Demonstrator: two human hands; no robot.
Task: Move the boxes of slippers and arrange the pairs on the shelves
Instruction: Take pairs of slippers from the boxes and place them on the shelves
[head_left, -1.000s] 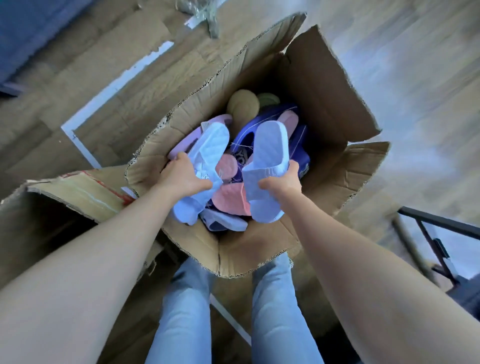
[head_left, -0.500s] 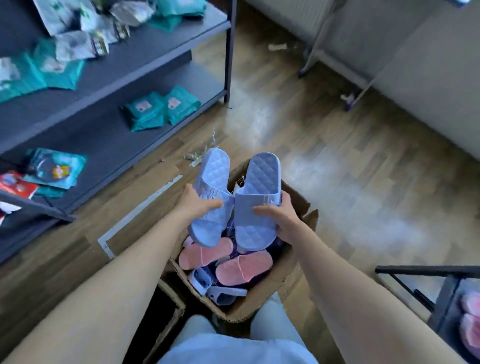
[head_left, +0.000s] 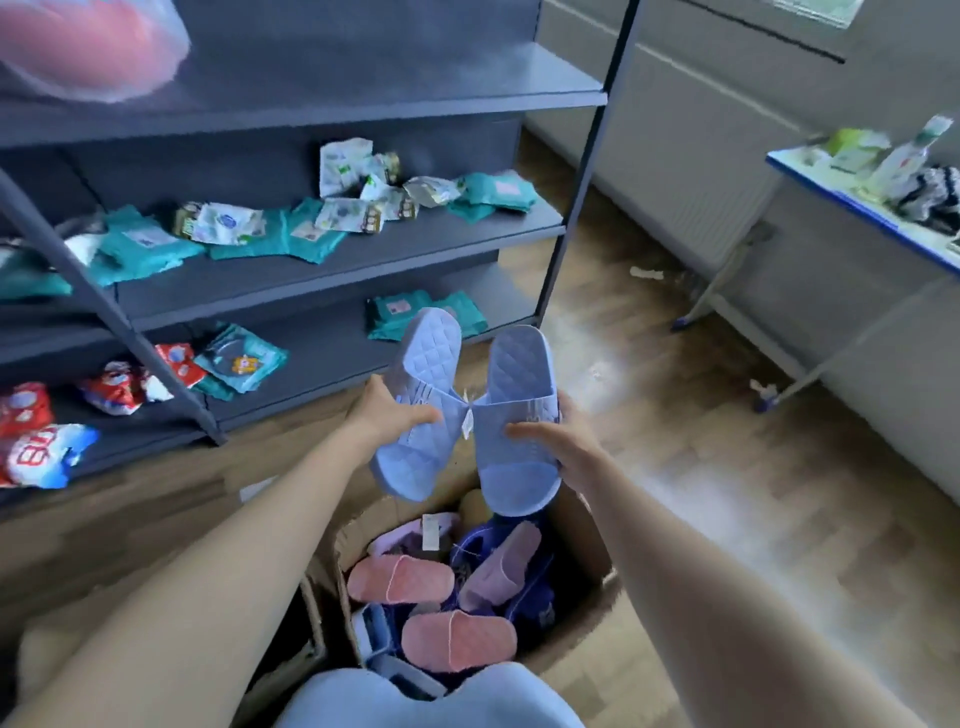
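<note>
Pale-blue slipper pair (head_left: 488, 431) held above the box (head_left: 587, 545) at 6 o'clock; my left hand (head_left: 387, 415) and right hand (head_left: 558, 441) each grip one slipper. Next, I judge: carry to shelves (head_left: 441, 236) at 10 o'clock

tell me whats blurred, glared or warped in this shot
Head view: the pink object at top left is smeared by blur; glare whitens the floor right of the blue slippers; the shelf upright leans with wide-angle distortion; the slippers look fairly sharp.

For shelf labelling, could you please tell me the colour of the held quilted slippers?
The quilted slippers are light blue; head view.
</note>
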